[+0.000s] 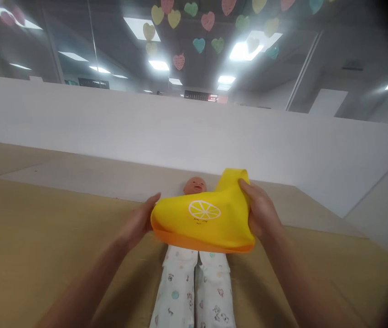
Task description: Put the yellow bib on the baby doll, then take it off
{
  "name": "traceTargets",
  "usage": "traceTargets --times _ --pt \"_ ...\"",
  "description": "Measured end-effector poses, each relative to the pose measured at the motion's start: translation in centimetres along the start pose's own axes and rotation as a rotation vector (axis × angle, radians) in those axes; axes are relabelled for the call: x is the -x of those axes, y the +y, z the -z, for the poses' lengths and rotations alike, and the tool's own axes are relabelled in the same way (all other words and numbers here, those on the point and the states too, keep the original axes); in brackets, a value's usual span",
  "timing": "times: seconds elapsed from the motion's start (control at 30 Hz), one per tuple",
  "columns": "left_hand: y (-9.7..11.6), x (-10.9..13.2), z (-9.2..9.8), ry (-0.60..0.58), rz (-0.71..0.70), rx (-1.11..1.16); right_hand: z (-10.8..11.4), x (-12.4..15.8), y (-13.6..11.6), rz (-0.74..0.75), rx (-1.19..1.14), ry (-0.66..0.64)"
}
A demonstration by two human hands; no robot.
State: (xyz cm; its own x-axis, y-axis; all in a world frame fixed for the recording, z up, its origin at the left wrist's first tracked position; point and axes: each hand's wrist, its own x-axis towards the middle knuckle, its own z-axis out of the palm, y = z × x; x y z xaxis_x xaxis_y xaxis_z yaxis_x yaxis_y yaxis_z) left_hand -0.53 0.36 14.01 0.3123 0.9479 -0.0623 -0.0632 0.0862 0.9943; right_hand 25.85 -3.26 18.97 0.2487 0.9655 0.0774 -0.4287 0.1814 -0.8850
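Note:
A yellow bib point(176, 214) with an orange lower edge, a printed lemon slice and a small smiling face is stretched between my two hands. At its left end my left hand point(143, 219) grips the edge. My right hand point(260, 207) is closed on the right side, thumb on the front, just below a raised yellow strap. Behind and beneath the bib lies a baby doll point(194, 186) on its back. Only its head and its white patterned trousers point(176, 291) show; the bib hides its trunk and arms.
The doll lies on a tan floor or tabletop point(60, 237), with a paler strip point(87, 175) behind it. A white low wall point(146, 127) runs across the back. Above it, glass carries paper hearts point(199, 44) and reflects ceiling lights.

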Motion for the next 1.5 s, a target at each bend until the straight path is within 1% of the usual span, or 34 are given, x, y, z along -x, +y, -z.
traceTargets --times 0.07,0.13,0.23,0.37,0.5,0.6,0.7,0.77,0.83,0.9,1.0,1.07,1.17,1.23,1.33,1.43,1.5 --pt "0.7 -0.8 0.4 -0.087 0.087 0.133 -0.1 -0.1 0.2 -0.007 -0.005 -0.033" --pt "1.1 -1.4 0.5 -0.154 0.113 0.223 -0.2 -0.1 0.4 -0.019 0.006 -0.069" --pt "1.4 -2.2 0.3 -0.189 0.075 0.259 0.0 -0.1 0.6 -0.016 0.041 -0.108" --pt "1.8 -2.4 -0.2 -0.276 0.019 0.187 0.8 -0.1 0.5 0.009 0.094 -0.196" --pt "2.6 -1.8 -1.0 -0.363 0.002 0.206 2.3 -0.1 0.1 0.124 0.166 -0.326" --pt "3.4 -1.2 -1.7 -0.486 -0.01 0.162 3.1 -0.1 -0.2 0.22 0.246 -0.436" --pt "4.3 -0.8 -2.3 -0.629 -0.036 0.097 3.3 0.0 -0.3 0.324 0.343 -0.5" --pt "4.8 -0.6 -2.7 -0.669 -0.032 0.039 3.2 0.0 -0.3 0.384 0.389 -0.519" --pt "5.3 -0.3 -2.9 -0.652 -0.017 -0.009 2.9 0.1 -0.2 0.408 0.405 -0.541" --pt "5.5 -0.1 -3.1 -0.597 -0.02 -0.023 2.5 0.2 -0.2 0.412 0.411 -0.494" --pt "5.7 -0.2 -3.1 -0.494 -0.066 0.022 2.0 0.4 -0.5 0.386 0.397 -0.277" --pt "5.7 -0.6 -3.2 -0.414 -0.115 0.071 1.7 0.3 -0.8 0.295 0.358 -0.144" --pt "5.2 -1.9 -3.3 -0.329 -0.19 0.108 1.4 -1.0 -0.8 0.145 0.252 -0.028" --pt "4.5 -3.2 -3.2 -0.301 -0.224 0.091 1.3 -2.7 -0.2 0.093 0.155 -0.015" --pt "3.2 -5.8 -2.8 -0.223 -0.243 0.035 1.5 -5.8 1.6 0.005 0.002 -0.064" --pt "1.9 -8.4 -2.1 -0.132 -0.203 -0.018 2.1 -8.9 3.6 -0.11 -0.087 -0.088" --pt "1.2 -9.9 -1.6 -0.114 -0.169 -0.059 2.7 -10.6 4.7 -0.152 -0.085 -0.065"
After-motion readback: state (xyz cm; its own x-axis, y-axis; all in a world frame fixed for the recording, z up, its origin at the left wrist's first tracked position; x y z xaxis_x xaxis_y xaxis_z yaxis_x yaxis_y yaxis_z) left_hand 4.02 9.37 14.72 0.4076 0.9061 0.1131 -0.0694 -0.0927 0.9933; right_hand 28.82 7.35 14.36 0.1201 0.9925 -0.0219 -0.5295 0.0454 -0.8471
